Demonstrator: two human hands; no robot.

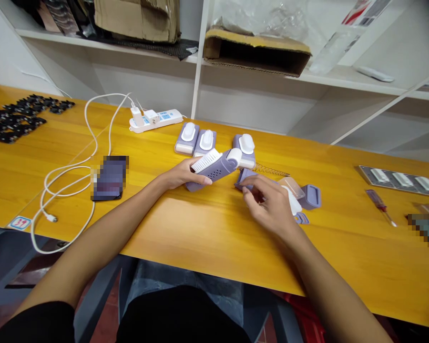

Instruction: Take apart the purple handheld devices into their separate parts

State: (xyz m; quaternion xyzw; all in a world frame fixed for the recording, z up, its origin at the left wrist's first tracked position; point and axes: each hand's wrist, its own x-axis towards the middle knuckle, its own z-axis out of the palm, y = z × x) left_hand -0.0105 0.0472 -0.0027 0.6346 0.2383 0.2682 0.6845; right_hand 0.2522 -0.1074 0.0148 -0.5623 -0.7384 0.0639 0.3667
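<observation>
In the head view, your left forearm reaches in from eight o'clock and your right from between four and five, both wrists low over the table (186, 233). Your left hand (184, 175) is closed around a purple-and-white device (214, 172) at the clock's centre, thumb along its lower edge. Your right hand (271, 202) is bent at four o'clock, fingertips at a purple part (248, 176) (whether they pinch it, you cannot tell). At three o'clock a metal tray (366, 172) bears three white pieces (403, 179); at one o'clock, on the shelf, a cardboard box (257, 41) gapes, its inside too dark to read.
</observation>
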